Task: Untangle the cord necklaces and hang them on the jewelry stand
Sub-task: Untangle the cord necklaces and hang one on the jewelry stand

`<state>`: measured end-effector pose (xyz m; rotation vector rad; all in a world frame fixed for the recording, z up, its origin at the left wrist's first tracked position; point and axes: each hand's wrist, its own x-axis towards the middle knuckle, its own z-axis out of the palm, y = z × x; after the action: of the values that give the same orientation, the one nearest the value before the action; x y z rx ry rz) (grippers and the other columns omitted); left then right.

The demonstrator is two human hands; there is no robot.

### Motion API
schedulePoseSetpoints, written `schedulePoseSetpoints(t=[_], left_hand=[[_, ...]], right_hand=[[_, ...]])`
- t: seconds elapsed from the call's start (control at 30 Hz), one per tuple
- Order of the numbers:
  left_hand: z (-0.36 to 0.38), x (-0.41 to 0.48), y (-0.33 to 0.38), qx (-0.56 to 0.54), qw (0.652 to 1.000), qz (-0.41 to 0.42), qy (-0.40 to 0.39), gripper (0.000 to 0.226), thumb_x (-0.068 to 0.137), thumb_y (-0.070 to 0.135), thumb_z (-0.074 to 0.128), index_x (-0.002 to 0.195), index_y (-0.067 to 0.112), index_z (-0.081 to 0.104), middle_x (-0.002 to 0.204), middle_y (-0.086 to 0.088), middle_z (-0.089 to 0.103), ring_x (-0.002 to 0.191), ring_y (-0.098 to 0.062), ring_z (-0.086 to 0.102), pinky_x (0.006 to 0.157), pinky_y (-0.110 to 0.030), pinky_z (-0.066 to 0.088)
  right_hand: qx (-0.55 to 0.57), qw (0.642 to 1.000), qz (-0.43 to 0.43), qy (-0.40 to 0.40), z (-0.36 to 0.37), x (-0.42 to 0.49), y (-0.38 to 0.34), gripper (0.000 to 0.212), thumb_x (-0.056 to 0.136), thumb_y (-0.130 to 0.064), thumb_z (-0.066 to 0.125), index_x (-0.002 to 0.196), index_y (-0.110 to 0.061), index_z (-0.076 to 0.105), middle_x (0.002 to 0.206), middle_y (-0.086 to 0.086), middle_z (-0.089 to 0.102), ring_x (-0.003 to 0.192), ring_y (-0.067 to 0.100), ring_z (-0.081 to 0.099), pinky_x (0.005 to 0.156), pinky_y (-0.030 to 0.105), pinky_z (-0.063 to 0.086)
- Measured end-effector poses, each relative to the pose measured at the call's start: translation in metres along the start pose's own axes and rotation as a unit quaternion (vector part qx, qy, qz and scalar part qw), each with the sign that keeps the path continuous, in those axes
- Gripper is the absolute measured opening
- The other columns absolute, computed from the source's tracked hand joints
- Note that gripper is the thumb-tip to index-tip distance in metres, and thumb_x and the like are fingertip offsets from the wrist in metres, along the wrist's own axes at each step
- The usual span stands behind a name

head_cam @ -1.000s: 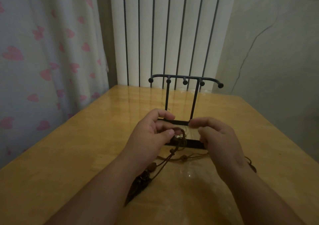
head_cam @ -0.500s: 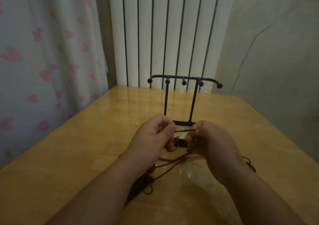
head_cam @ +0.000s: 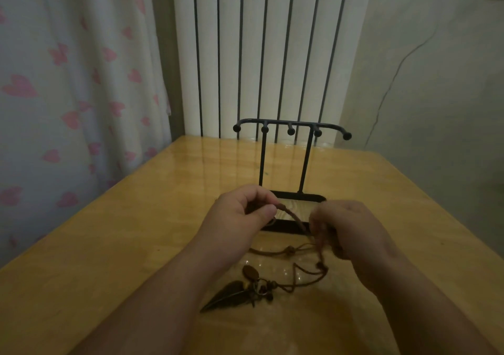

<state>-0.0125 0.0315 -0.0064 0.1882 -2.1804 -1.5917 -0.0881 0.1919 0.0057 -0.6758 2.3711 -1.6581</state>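
Left hand (head_cam: pixel 236 218) and blurred right hand (head_cam: pixel 351 232) pinch cord (head_cam: pixel 292 215)

On the right hand (head_cam: pixel 351 234) we find the fingertips (head_cam: pixel 317 219) motion-blurred; the cord (head_cam: pixel 293 216) vanishes inside its curl. The left hand (head_cam: pixel 237 215) hides the near-left base corner of the stand (head_cam: pixel 300 196). Forearms (head_cam: pixel 152 313) cut off at the near edge.

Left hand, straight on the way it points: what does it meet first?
Probably the stand: its left post rises just beyond the left hand, which pinches the cord. Depth is unclear, so the gap cannot be judged.
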Motion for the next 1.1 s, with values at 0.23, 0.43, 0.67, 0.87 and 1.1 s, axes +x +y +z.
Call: schedulePoseSetpoints(t=[0.23,0.43,0.67,0.87,1.1], left_hand=[[0.001,0.002,-0.005,0.002,1.0,0.016,0.002,0.022,0.092,0.012,0.065,0.085,0.032,0.07,0.087,0.011,0.071,0.088,-0.005,0.065,0.08,-0.026,0.051],[0.0,0.003,-0.006,0.008,0.999,0.031,0.002,0.024,0.09,0.012,0.067,0.084,0.035,0.07,0.087,0.012,0.071,0.088,-0.003,0.066,0.082,-0.029,0.056],[-0.001,0.003,-0.008,0.004,0.999,0.035,0.005,0.023,0.089,0.012,0.069,0.085,0.034,0.07,0.086,0.013,0.07,0.085,-0.001,0.066,0.077,-0.024,0.053],[0.0,0.005,-0.01,0.006,0.999,0.05,0.015,0.024,0.087,0.011,0.07,0.083,0.035,0.065,0.078,0.015,0.065,0.075,0.0,0.062,0.067,-0.017,0.05],[0.001,0.005,-0.009,-0.032,0.999,0.036,0.001,0.028,0.093,0.002,0.06,0.087,0.028,0.069,0.087,0.006,0.071,0.08,-0.003,0.067,0.071,-0.02,0.053]], right_hand=[[0.027,0.992,-0.12,-0.006,0.011,-0.006,-0.003,0.015,0.091,-0.021,0.059,0.087,-0.021,0.073,0.078,-0.009,0.07,0.069,-0.004,0.061,0.057,0.012,0.046],[-0.024,0.99,-0.142,-0.005,0.015,-0.004,0.002,0.013,0.08,-0.036,0.063,0.085,-0.031,0.073,0.082,-0.001,0.071,0.083,0.027,0.065,0.075,0.05,0.057],[-0.044,0.988,-0.15,-0.004,0.016,-0.003,0.004,0.018,0.077,-0.041,0.059,0.085,-0.03,0.072,0.081,-0.004,0.071,0.08,0.02,0.066,0.074,0.048,0.057],[-0.089,0.982,-0.165,0.018,0.019,-0.002,0.008,0.011,0.085,-0.035,0.056,0.083,-0.03,0.066,0.072,-0.002,0.065,0.065,0.014,0.058,0.061,0.036,0.052],[-0.099,0.978,-0.182,0.026,0.021,-0.002,0.007,0.013,0.079,-0.037,0.049,0.078,-0.03,0.06,0.064,-0.022,0.058,0.053,0.003,0.047,0.048,0.021,0.039]])
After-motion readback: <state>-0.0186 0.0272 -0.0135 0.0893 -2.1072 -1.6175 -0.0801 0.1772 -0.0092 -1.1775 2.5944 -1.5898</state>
